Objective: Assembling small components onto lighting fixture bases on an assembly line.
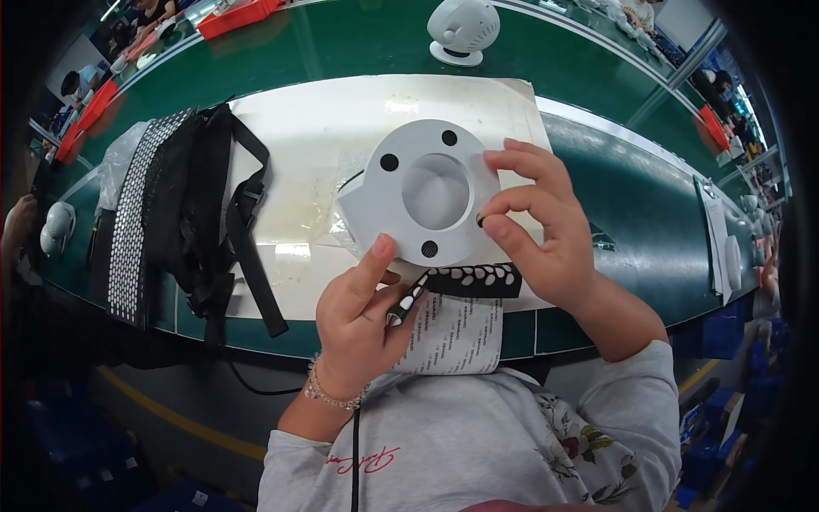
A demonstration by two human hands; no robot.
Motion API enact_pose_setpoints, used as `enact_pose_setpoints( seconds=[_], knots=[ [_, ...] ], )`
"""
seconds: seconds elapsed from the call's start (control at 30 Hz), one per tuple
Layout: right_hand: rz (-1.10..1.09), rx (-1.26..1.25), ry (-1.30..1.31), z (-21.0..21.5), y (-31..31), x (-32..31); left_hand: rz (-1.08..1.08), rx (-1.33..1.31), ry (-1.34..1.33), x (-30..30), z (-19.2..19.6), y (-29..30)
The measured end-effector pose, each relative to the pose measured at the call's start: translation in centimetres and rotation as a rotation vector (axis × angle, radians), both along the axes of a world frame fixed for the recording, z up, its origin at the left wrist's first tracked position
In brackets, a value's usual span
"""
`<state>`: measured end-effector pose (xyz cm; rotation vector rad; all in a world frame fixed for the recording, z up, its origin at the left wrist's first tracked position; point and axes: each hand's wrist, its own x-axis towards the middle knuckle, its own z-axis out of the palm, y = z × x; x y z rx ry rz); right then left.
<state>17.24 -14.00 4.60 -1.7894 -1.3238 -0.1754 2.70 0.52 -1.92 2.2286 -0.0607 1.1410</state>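
A white round housing (pixel 363 209) lies on the pale board, its deep circular recess facing up. Three black round pads sit on its rim: an upper-left pad (pixel 389 162), an upper-right pad (pixel 449 137) and a lower pad (pixel 429 249). At its right edge my right hand (pixel 550 235) pinches a small black foot pad (pixel 480 220) between thumb and forefinger. My left hand (pixel 354 311) grips a black strip with rows of oval cut-outs (pixel 486 286), one finger reaching the housing's lower edge. From the strip hangs printed white backing paper (pixel 461 337).
Black straps and bags (pixel 200 196) are piled at the left with a honeycomb-patterned panel (pixel 136 239). A white fan-like device (pixel 465 32) stands at the back. A clipboard (pixel 715 226) lies far right. Red trays (pixel 237 15) and other people line the far benches.
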Motion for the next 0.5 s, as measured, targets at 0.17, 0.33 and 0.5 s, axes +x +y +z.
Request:
enact_pose_setpoints(
  seconds=[0.17,0.33,0.5],
  knots=[
    [-0.163,-0.082,-0.755,-0.7,-1.3,-0.1,-0.002,0.013,0.014,0.0,0.0,0.0],
    [-0.138,-0.016,-0.173,-0.8,-1.3,0.3,-0.015,0.019,0.029,0.1,0.2,0.0],
    [0.216,-0.141,1.202,-0.2,0.4,0.7,0.003,0.06,0.0,-0.2,0.3,0.0]
  ],
)
